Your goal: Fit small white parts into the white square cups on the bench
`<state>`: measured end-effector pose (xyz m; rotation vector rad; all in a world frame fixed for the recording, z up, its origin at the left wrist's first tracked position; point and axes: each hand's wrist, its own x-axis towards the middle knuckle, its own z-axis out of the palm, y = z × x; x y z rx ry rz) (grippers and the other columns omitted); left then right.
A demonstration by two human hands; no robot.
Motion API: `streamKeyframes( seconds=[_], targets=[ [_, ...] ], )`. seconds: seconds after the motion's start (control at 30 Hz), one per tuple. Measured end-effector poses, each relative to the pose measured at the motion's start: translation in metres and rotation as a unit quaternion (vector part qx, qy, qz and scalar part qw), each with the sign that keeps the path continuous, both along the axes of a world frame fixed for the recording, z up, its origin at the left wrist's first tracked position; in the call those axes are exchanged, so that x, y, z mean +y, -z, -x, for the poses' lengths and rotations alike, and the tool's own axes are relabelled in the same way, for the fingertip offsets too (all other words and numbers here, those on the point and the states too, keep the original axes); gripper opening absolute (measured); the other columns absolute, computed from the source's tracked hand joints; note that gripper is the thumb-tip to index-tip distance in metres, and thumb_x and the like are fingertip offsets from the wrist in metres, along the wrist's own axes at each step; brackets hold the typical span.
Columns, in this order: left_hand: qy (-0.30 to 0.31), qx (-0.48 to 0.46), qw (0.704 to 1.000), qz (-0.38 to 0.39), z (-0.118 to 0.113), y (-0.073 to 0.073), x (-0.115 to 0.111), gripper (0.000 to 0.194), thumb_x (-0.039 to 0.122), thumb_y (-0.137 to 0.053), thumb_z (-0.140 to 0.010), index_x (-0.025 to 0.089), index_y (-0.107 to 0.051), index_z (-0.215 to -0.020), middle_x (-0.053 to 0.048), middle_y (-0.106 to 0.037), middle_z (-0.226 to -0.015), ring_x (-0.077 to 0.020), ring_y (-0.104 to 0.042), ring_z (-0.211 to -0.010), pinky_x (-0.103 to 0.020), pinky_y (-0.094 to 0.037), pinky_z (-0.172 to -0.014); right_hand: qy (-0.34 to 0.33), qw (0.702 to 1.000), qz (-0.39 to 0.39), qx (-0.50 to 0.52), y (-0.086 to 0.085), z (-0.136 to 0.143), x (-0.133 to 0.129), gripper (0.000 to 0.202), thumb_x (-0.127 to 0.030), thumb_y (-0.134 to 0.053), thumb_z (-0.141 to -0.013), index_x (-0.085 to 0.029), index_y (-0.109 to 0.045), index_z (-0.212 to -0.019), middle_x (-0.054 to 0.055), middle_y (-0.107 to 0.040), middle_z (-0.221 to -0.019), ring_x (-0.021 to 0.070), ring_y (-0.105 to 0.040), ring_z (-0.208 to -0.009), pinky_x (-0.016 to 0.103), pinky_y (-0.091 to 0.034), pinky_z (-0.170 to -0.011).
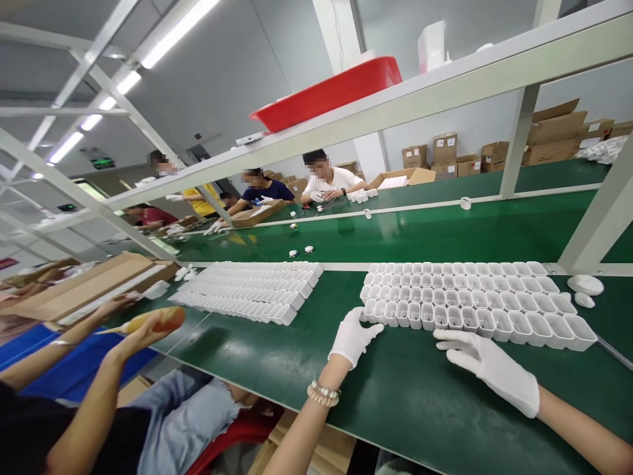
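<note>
Several rows of open-topped white plastic cases (455,320) stand packed together on the green work surface in front of me. My left hand (353,338), in a white glove, is at the front left corner of this block, its fingers apart and touching or very near the end case. My right hand (487,366), also gloved, is open just before the front row, fingers stretched toward the cases. Whether its fingertips touch them I cannot tell. Small dark spots show inside some front cases. Two white rounded pieces (586,285) lie off the block's right end.
Left of me, a second block of white cases (247,287) lies beside a co-worker's hand holding a yellow-orange object (155,320). Behind runs a green conveyor belt (420,231) with small white parts. A red tray (331,92) sits on the overhead shelf; co-workers sit across.
</note>
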<state>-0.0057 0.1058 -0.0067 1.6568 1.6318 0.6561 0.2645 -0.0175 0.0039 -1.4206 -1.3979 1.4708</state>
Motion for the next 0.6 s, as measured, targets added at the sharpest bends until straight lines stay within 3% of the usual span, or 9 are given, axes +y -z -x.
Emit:
streamKeyframes(
  seconds=[0.1, 0.23, 0.6],
  targets=[
    [-0.008, 0.021, 0.999, -0.030, -0.001, 0.004, 0.006, 0.027, 0.035, -0.072, -0.070, 0.018, -0.055, -0.082, -0.001, -0.059, -0.084, -0.0051, -0.046, -0.042, -0.018, -0.034, -0.033, 0.001, 1.000, 0.000, -0.001, 0.001, 0.000, 0.000, 0.056, -0.056, -0.058, -0.087, -0.029, -0.050, -0.135, 0.005, -0.058, -0.134, 0.0219, -0.051, -0.127, 0.037, -0.040, -0.109],
    [-0.011, 0.033, 0.997, -0.067, 0.000, 0.012, 0.010, 0.027, 0.035, -0.073, -0.068, 0.018, -0.055, -0.076, 0.002, -0.056, -0.073, -0.0077, -0.050, -0.050, -0.017, -0.037, -0.042, -0.001, 1.000, 0.001, 0.000, 0.002, -0.001, 0.001, 0.057, -0.056, -0.058, -0.086, -0.029, -0.050, -0.135, 0.005, -0.058, -0.135, 0.0222, -0.051, -0.127, 0.038, -0.040, -0.109],
    [0.003, 0.021, 0.997, -0.070, 0.003, 0.012, 0.010, 0.029, 0.039, -0.071, -0.069, 0.019, -0.051, -0.074, 0.003, -0.054, -0.071, -0.0075, -0.049, -0.051, -0.017, -0.038, -0.044, 0.006, 1.000, 0.004, 0.003, -0.002, 0.000, 0.002, 0.058, -0.053, -0.058, -0.087, -0.026, -0.049, -0.136, 0.008, -0.057, -0.134, 0.0239, -0.049, -0.130, 0.040, -0.037, -0.111]
  ],
)
